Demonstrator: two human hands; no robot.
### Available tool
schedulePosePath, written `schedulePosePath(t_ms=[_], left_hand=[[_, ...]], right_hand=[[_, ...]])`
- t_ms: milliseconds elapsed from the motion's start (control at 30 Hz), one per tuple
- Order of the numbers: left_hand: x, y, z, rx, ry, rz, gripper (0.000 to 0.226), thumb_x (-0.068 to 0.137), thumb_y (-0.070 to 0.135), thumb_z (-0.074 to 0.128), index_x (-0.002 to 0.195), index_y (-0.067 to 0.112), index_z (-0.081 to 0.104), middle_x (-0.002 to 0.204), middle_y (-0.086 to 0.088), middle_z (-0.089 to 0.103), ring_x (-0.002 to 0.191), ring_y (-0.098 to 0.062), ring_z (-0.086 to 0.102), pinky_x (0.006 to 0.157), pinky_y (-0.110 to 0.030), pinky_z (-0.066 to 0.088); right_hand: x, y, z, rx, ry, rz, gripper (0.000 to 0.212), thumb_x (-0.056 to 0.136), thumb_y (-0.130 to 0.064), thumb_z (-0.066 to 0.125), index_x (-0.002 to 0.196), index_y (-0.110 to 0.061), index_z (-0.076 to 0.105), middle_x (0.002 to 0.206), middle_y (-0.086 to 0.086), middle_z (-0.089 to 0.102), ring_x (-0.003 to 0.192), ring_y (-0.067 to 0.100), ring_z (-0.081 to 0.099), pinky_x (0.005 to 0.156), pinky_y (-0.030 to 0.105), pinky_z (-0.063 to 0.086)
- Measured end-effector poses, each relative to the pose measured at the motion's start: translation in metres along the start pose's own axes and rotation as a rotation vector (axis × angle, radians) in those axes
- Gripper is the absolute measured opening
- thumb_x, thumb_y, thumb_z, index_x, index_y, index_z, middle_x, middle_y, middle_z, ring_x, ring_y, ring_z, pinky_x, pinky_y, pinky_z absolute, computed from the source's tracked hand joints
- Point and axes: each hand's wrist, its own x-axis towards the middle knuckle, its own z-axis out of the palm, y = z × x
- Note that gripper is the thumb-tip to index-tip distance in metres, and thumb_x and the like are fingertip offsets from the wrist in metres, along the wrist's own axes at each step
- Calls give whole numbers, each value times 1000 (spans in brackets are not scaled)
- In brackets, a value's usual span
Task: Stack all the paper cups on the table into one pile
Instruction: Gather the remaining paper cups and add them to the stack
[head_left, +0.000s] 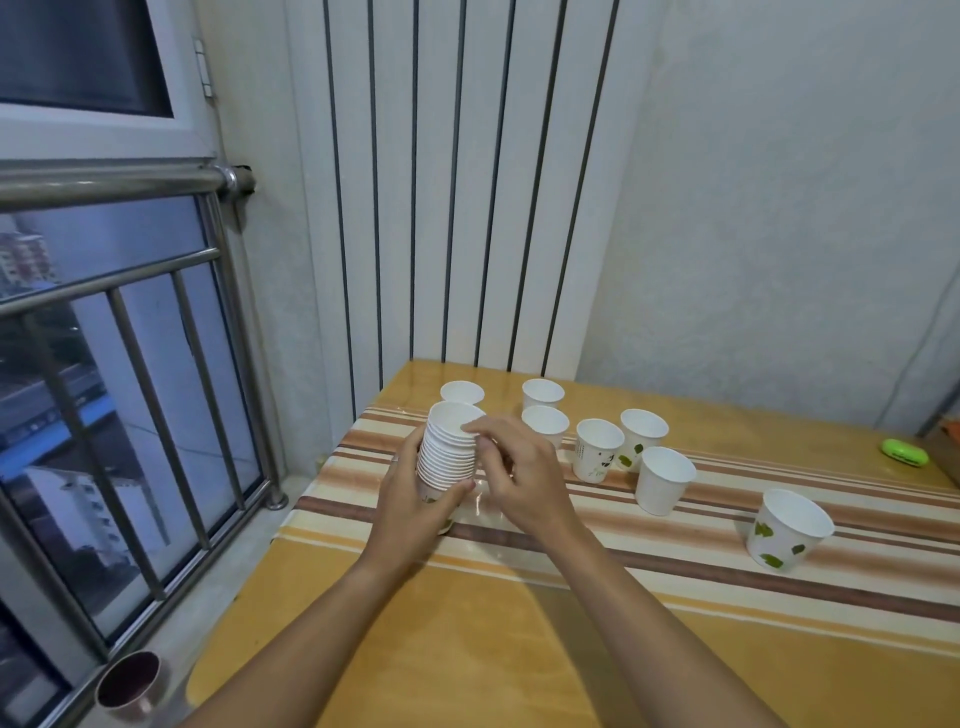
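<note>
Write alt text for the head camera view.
Two hands hold a tall stack of paper cups above a striped table: the left hand grips its base, the right hand touches its top rim. Seven single cups stand upright to the right and behind, the nearest with green leaf prints.

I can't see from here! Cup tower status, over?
Left hand shut on cup stack. Right hand pinching its top rim. Seven loose cups upright on table, nearest. Nothing blocking.

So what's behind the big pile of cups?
Behind the pile of cups stands one loose white cup, only its open rim showing. Its lower part is hidden by the pile, held by the left hand and right hand.
</note>
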Motion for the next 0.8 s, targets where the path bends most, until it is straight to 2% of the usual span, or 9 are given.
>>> schedulePosePath(t_ms=[67,133,233,333,433,467,533,633,800], left_hand=[[0,-4,-1,7,31,-1,76,84,45,85,150,33,48,142,18,63,134,-10,61,109,-50,54],[3,-9,-1,18,56,1,77,84,52,83,149,33,47,142,16,63,134,-11,60,108,-50,55],[9,-12,0,27,62,1,78,84,55,81,149,32,46,143,16,62,134,-9,59,109,-47,55],[16,-15,2,43,42,7,75,85,49,83,149,38,46,143,20,60,136,-5,57,111,-45,53],[25,-20,3,63,30,8,76,87,43,86,151,33,47,144,17,60,136,-6,57,112,-46,52],[28,-20,3,67,24,8,76,88,40,87,151,31,47,144,16,61,135,-6,57,112,-46,52],[31,-21,3,73,18,12,73,89,35,88,150,31,47,143,17,62,133,-4,58,111,-44,52],[33,-22,3,71,11,11,74,89,36,87,151,30,48,143,16,62,135,-6,58,112,-44,52],[34,-23,3,77,-9,-4,78,87,43,86,153,30,46,145,15,61,136,-8,57,112,-45,52]], right_hand=[[3,2,1,13,63,33,29,101,-1,56,122,-14,71,120,-3,66,103,-1,60,89,13,43],[6,11,6,-21,93,87,28,101,-2,55,122,-14,69,120,-6,62,102,-5,57,88,11,41],[12,30,19,-69,-6,181,29,101,-6,52,122,-17,68,120,-6,59,102,4,59,88,18,43],[23,47,31,-85,-98,287,34,101,-4,50,128,-16,67,130,-3,58,113,7,56,96,21,42],[39,61,45,-125,-202,328,43,104,-1,47,144,-12,60,147,1,54,133,15,53,108,17,35],[44,66,50,-129,-246,345,46,105,-2,47,149,-12,55,152,2,53,139,18,51,114,20,34],[52,79,61,-129,-322,373,52,104,-8,53,155,-16,49,159,2,49,146,20,47,121,35,38],[63,91,71,-167,-412,378,59,95,-23,66,152,-24,50,158,-2,51,145,20,49,116,46,45],[67,91,76,-230,-415,397,39,89,-33,61,127,-23,64,136,1,60,124,21,56,97,40,51]])
